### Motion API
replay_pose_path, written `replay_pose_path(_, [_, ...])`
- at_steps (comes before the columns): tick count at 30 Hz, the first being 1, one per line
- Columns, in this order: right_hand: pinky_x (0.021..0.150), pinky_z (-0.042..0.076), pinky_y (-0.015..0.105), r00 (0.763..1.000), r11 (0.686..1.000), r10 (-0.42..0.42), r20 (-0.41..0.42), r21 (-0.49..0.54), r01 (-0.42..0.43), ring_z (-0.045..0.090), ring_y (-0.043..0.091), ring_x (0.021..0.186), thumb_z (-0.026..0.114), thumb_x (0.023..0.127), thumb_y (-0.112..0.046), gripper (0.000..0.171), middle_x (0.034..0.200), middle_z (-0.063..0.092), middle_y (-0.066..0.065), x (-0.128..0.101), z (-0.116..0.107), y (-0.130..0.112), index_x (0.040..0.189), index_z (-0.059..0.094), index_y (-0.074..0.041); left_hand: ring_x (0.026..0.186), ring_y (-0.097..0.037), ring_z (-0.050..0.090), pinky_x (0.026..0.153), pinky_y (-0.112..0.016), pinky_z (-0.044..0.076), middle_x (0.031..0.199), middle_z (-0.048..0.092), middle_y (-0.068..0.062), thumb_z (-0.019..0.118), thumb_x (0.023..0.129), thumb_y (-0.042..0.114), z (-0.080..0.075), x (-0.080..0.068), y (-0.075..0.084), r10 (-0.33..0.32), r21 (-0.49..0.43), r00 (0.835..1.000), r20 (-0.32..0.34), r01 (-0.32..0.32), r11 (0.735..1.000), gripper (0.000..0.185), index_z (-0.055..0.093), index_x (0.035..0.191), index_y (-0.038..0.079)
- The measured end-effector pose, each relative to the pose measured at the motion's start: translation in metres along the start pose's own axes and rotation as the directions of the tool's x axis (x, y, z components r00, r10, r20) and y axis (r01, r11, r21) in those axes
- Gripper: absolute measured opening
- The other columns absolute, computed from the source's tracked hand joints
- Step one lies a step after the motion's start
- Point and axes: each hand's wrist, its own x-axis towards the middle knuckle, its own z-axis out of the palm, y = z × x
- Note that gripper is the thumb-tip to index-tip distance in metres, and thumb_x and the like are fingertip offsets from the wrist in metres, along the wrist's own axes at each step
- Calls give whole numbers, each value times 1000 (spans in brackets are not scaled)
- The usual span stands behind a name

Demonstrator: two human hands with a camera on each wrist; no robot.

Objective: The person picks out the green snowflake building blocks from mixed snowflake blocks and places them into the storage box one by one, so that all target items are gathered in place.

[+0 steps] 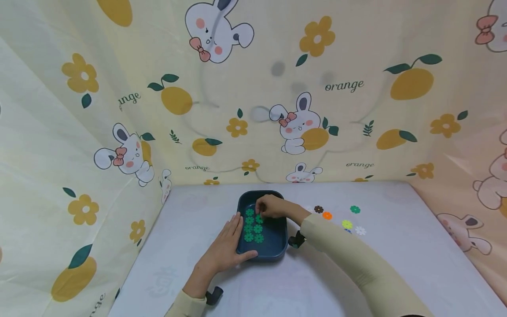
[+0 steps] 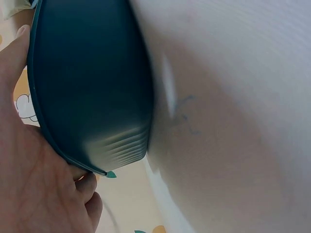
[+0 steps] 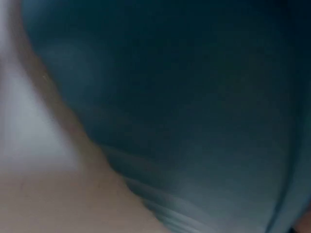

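Note:
A dark blue-green tray (image 1: 274,240) stands on the table, with several green flower-shaped pieces (image 1: 248,229) laid flat inside in two columns. My left hand (image 1: 222,248) rests along its left rim, fingers stretched out and thumb across the near corner. The left wrist view shows the tray's outer wall (image 2: 92,87) beside my palm (image 2: 39,179). My right hand (image 1: 273,206) reaches over the far part of the tray. Its bent fingertips pinch a green flower-shaped piece (image 1: 259,219) at the top of the right column. In the right wrist view, the tray wall (image 3: 184,107) fills most of the picture.
Right of the tray lie loose flower-shaped pieces: brown (image 1: 318,209), orange (image 1: 327,215), yellow-green (image 1: 347,224), white (image 1: 360,230) and green (image 1: 355,209). A blue one (image 1: 347,231) is partly covered by my right sleeve (image 1: 340,242). A patterned curtain (image 1: 257,145) hangs behind the white table (image 1: 174,229).

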Motion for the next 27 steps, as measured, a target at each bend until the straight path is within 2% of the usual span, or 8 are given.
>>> replay_pose_path(9, [78,60,29,998,998,67,-17,-5,-67,64,11,85,78,97,-1,10,92,69,-3,8,10,3,102,76,-10,168,-25,3,136,-48,12,182,1,-7,62,95,77,-3,-1,2,-1,-14,1000,4,1,1000,118,10,173,6])
replay_pose_path(16, [79,60,29,999,1000,2,-43,15,-1,64,11,85,76,97,-2,9,94,71,-2,3,4,6,105,76,-7,168,-25,4,135,-49,13,182,1,-7,62,95,77,-2,0,3,1,-14,1000,-1,-1,1000,118,11,172,4])
replay_pose_path(21, [79,60,27,996,997,-43,-80,61,48,65,12,85,74,100,-3,10,95,71,-1,-12,-10,5,110,75,-5,168,-24,3,135,-48,13,182,0,-6,60,94,80,-3,0,3,-1,-6,1000,-1,1,1000,120,9,173,6])
replay_pose_path(27, [86,61,30,989,991,-40,-143,123,58,66,13,90,73,103,-8,8,98,73,-3,-43,-33,11,111,75,-9,168,-25,4,135,-49,13,182,-1,-6,64,94,77,-2,-1,3,-14,-16,1000,-4,14,1000,120,9,173,6])
